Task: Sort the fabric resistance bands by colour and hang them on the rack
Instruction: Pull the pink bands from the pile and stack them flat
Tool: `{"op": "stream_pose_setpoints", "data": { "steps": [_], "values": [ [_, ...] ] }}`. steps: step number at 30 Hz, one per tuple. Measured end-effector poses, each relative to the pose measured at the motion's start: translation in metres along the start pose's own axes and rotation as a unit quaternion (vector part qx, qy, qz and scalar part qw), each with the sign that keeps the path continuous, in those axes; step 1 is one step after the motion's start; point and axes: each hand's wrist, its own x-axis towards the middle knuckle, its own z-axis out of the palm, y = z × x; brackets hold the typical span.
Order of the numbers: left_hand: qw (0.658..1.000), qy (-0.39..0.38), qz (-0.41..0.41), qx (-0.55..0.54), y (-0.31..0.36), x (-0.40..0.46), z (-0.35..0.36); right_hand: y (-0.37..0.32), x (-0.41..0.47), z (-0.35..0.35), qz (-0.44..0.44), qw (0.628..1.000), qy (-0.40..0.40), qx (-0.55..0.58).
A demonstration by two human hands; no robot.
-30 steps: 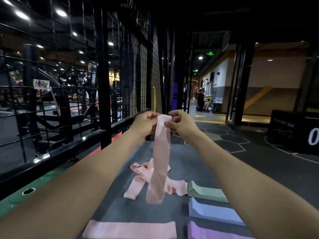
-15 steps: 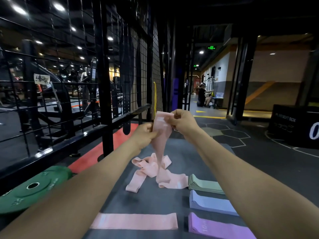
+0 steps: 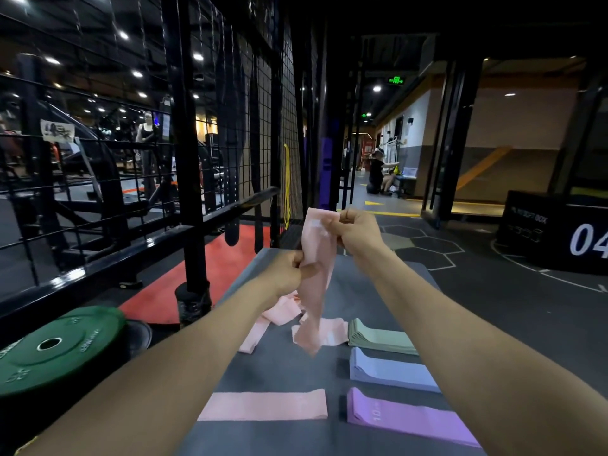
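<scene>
Much of the dim gym hall beyond the tall black wire-mesh rack (image 3: 210,133) at ten o'clock is too dark to read, and the white printing on the black padded box (image 3: 556,238) at three o'clock is cut off by the frame edge. The grey rubber mat (image 3: 286,370) runs from six o'clock up to the centre, with both forearms crossing over it and hiding parts of it. A green round weight plate (image 3: 56,350) lies flat at eight o'clock on the dark floor beside a red floor patch (image 3: 210,274). On the mat at five o'clock lie three folded stacks, well apart from the rack: purple fabric bands (image 3: 408,419) nearest, blue fabric bands (image 3: 391,370) above them, green fabric bands (image 3: 378,337) farthest. A flat pink fabric band (image 3: 266,404) lies at six o'clock, and a loose heap of pink fabric bands (image 3: 279,312) sits mid-mat, partly behind the left wrist. At the centre, a long pink fabric resistance band (image 3: 317,281) hangs in the air above the heap; the right hand (image 3: 357,233) pinches its top edge, and the left hand (image 3: 289,271) grips it lower down, thumb pressed on the cloth.
</scene>
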Motion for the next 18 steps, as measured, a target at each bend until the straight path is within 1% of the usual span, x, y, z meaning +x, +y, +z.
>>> {"op": "stream_pose_setpoints", "data": {
  "steps": [3,5,7,11,13,16,18],
  "values": [
    [0.999,-0.035,-0.023,-0.026,-0.005,-0.004,0.005,0.003,-0.001,0.000,0.007,1.000,-0.006,0.002],
    [0.998,-0.040,-0.030,-0.032,-0.007,-0.007,0.005,0.005,-0.002,0.001,0.012,1.000,-0.007,0.014],
    [0.999,-0.021,-0.027,-0.034,-0.009,-0.006,0.004,0.008,-0.002,0.003,0.023,0.999,-0.006,0.032],
    [0.999,0.036,-0.014,-0.016,-0.009,-0.006,0.006,0.012,-0.001,0.005,0.036,0.999,-0.004,0.026],
    [0.999,0.040,-0.015,-0.018,-0.010,-0.006,0.009,0.013,0.000,0.004,0.043,0.999,0.002,0.029],
    [0.998,0.040,-0.008,-0.052,-0.009,-0.009,0.013,0.016,0.001,0.003,0.055,0.998,0.012,0.024],
    [0.996,0.060,-0.008,-0.064,-0.010,-0.008,0.012,0.020,-0.001,0.003,0.067,0.997,-0.005,0.030]
  ]
}}
